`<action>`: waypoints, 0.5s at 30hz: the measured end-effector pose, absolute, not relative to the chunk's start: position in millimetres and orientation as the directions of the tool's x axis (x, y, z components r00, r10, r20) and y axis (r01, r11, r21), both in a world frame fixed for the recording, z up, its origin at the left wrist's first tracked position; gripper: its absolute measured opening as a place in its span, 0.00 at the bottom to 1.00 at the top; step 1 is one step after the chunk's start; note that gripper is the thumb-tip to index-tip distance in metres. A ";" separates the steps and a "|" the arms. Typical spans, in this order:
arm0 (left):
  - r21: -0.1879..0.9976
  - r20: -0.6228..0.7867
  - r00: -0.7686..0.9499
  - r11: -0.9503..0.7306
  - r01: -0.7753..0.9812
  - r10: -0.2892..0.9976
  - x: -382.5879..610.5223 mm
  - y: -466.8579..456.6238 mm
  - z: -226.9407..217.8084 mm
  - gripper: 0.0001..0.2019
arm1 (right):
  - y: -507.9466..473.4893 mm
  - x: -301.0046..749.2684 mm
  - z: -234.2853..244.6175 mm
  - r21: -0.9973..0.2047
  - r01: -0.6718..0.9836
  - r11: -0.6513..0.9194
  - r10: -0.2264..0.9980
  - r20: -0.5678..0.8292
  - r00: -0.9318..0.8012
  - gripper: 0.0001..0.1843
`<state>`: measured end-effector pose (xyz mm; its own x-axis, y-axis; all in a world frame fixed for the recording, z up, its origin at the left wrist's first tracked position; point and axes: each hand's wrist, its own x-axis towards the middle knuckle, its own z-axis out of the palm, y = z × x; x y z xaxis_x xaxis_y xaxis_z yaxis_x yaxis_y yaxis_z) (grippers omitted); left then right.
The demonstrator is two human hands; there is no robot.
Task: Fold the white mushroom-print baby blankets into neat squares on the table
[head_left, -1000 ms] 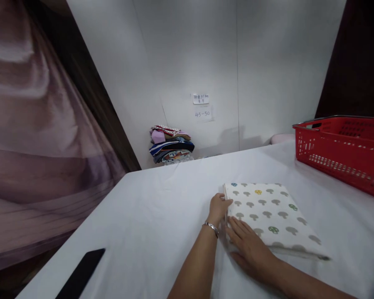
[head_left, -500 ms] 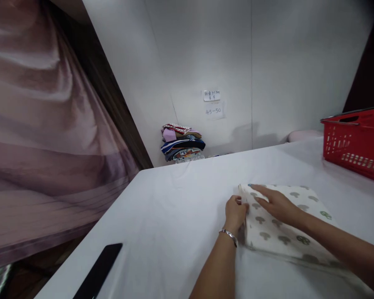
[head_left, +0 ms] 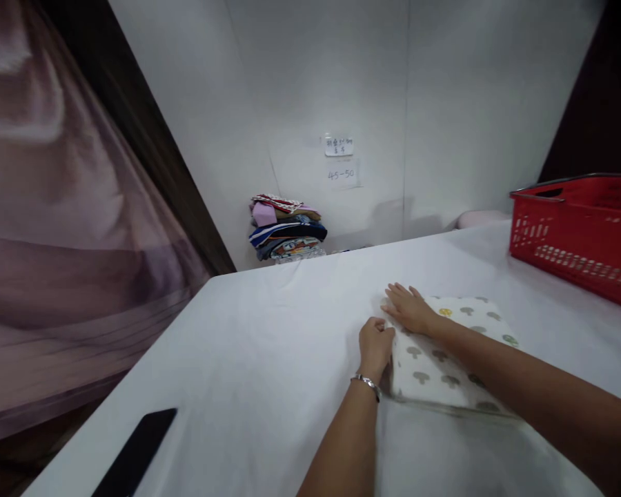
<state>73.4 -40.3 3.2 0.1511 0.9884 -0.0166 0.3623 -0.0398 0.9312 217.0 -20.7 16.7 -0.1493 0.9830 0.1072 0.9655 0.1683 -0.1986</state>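
A folded white cloth (head_left: pixel 428 378) printed with grey mushrooms, plus a yellow and a green one, lies flat on the white-covered table (head_left: pixel 290 345). My left hand (head_left: pixel 375 345), with a silver bracelet at the wrist, pinches the cloth's left edge. Across the far left corner of the cloth my right hand (head_left: pixel 411 310) lies flat, fingers spread and pointing up and left. My right forearm passes over the cloth and hides part of its right side.
A red plastic basket (head_left: pixel 574 241) stands at the table's right. Beyond the far edge is a stack of folded fabrics (head_left: pixel 288 231) by the wall. A black phone-like slab (head_left: pixel 137 452) lies front left. A pinkish curtain (head_left: pixel 72 262) hangs at left.
My right hand has slid left over the cloth to its far left corner, fingers now spread. My left hand stays at the left edge. The whole view has shifted slightly.
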 end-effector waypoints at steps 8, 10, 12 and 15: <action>0.858 0.070 0.151 -0.136 0.496 0.986 70.0 -44.7 5.0 0.11 | -34.1 242.1 32.5 -0.218 0.968 0.121 0.985 0.144 -0.091 0.27; 0.855 0.070 0.167 -0.145 0.498 0.984 69.1 -46.4 5.7 0.12 | -47.3 271.1 40.2 -0.233 0.972 0.019 0.987 0.159 0.019 0.27; 0.851 0.073 0.178 -0.154 0.502 0.981 68.4 -48.2 6.4 0.12 | -67.1 304.2 45.4 -0.251 0.961 -0.121 0.972 0.165 0.165 0.28; 0.834 0.074 0.182 -0.161 0.527 0.981 68.1 -50.6 7.7 0.13 | -102.3 343.9 45.9 -0.291 0.903 -0.315 0.923 0.127 0.363 0.30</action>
<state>68.1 -50.6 7.7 0.1818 0.9805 0.0742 0.5271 -0.1608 0.8345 343.9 -102.3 45.9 0.3628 0.9231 0.1272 0.9033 -0.3149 -0.2914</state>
